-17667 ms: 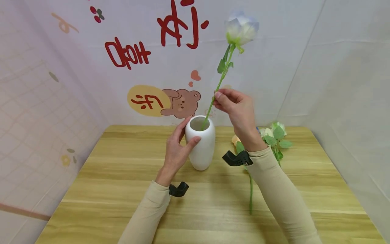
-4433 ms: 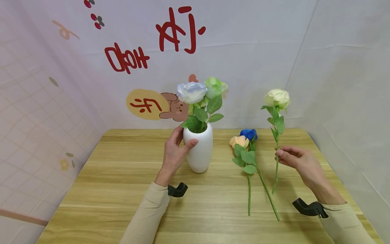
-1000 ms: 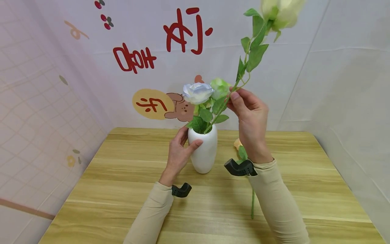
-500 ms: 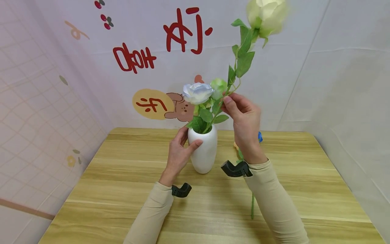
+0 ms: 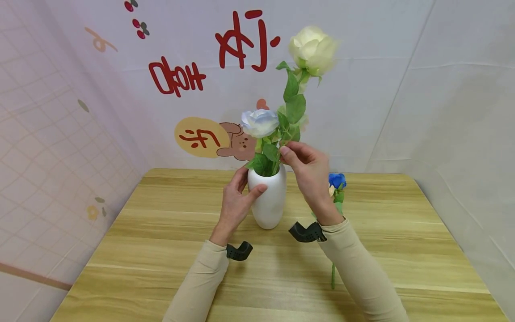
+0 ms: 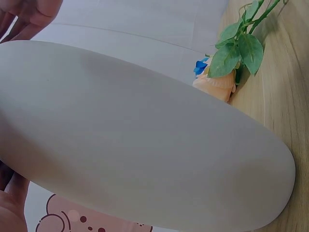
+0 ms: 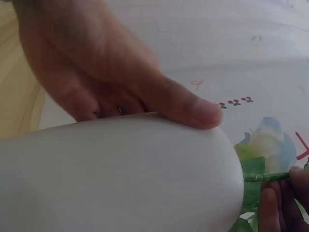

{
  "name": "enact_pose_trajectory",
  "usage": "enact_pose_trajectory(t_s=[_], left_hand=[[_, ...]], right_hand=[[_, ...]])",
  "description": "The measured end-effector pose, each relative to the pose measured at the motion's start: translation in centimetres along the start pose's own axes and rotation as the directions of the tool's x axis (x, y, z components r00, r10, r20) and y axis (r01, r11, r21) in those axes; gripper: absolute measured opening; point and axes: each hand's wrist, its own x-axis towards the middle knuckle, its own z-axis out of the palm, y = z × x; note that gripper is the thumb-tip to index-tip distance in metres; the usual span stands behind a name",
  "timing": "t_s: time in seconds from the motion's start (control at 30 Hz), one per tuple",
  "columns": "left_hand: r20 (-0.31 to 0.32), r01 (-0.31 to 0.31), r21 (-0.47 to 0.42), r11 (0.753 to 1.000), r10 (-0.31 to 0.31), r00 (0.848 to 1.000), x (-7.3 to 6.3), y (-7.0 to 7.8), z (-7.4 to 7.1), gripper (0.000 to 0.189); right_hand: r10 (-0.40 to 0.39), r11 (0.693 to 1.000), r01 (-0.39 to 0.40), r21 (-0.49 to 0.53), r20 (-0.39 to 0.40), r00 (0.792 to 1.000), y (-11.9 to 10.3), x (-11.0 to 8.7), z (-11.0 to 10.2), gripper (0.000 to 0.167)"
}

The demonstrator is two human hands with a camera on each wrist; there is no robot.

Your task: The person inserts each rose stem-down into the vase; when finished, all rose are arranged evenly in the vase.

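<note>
rising behind the desk [image 5: 181, 241] and along both its sides, pale walls [image 5: 358, 120] carry faint grid lines [image 5: 40, 152] at left and, at the back, red lettering [image 5: 263, 40], a yellow oval [image 5: 189, 148] and a brown cartoon bear [image 5: 243, 150]. the desk is pale wood with streaky grain and rounded back corners. a tall cream flower [image 5: 312, 50] leans right, its stem running down into the mouth of a white vase [image 5: 268, 203], upright on the desk's far half. the left grip [image 5: 235, 201] holds the vase near its rim; the right grip [image 5: 309, 174] pinches the cream flower's stem just above the vase. a bluish-white flower [image 5: 259, 123] sits in the vase. on the desk to the right, partly hidden by the right arm [image 5: 360, 268], lie a blue flower [image 5: 337, 180] and a peach flower [image 6: 216, 87]. smallest are printed cherries [image 5: 136, 23], high on the back wall.
</note>
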Motion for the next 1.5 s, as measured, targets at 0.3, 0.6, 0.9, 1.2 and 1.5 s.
enact_pose_trajectory(t_s=[0.3,0.6,0.9,1.2,1.5], left_hand=[[0.004,0.003,-0.006,1.000,-0.003,1.000,-0.1,0.1,-0.1,0.097],[0.001,0.007,-0.002,1.000,-0.007,1.000,0.0,0.0,0.0,0.100],[-0.003,0.021,0.013,1.000,-0.021,1.000,-0.1,0.0,0.0,0.103],[-0.009,0.021,0.012,1.000,-0.021,1.000,0.0,0.1,-0.1,0.103],[-0.001,0.023,0.010,1.000,-0.023,1.000,-0.1,0.4,-0.1,0.100]], right_hand=[[-0.061,0.981,0.065,-0.182,0.031,0.998,0.8,-0.8,-0.2,0.015],[-0.168,0.911,0.195,-0.363,0.104,0.980,1.7,-1.6,-0.7,0.009],[-0.165,0.890,0.212,-0.404,0.146,0.975,2.2,-2.5,-2.0,0.017],[0.035,0.973,-0.026,-0.228,0.035,0.999,0.8,-1.7,-3.0,0.033],[0.065,0.994,-0.066,-0.086,-0.020,0.998,-0.1,0.8,-1.7,0.036]])
